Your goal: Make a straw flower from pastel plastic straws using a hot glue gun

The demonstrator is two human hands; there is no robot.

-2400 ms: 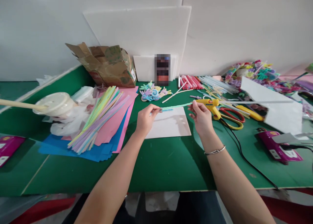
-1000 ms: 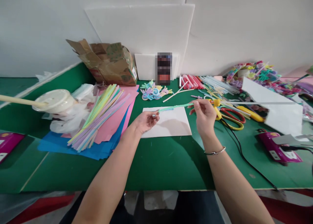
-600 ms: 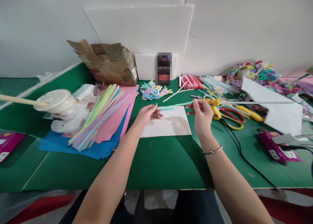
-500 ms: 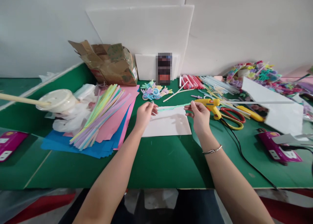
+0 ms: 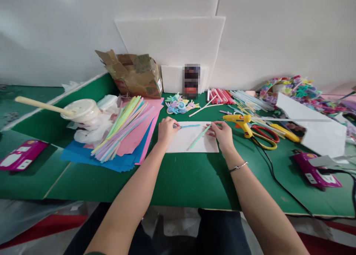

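Observation:
My left hand is closed around one end of a blue pipe cleaner, whose free end points right over a white sheet. In my right hand, a mint-green pipe cleaner is pinched near its upper end and slants down to the left over the same sheet. The two stems are apart. Behind the sheet lies a cluster of pastel curled pipe cleaner pieces, and cream stems rest just right of it.
Left: a bundle of pastel pipe cleaners on coloured sheets, a white tub with a stick, a torn cardboard box. Right: a yellow glue gun with its cord, scissors, a purple power strip. A blurred phone-like rectangle stands behind.
The green stem, earlier stretched level between both hands, now hangs slanting from my right hand only. A blue stem now shows separately in my left hand. The view has shifted slightly.

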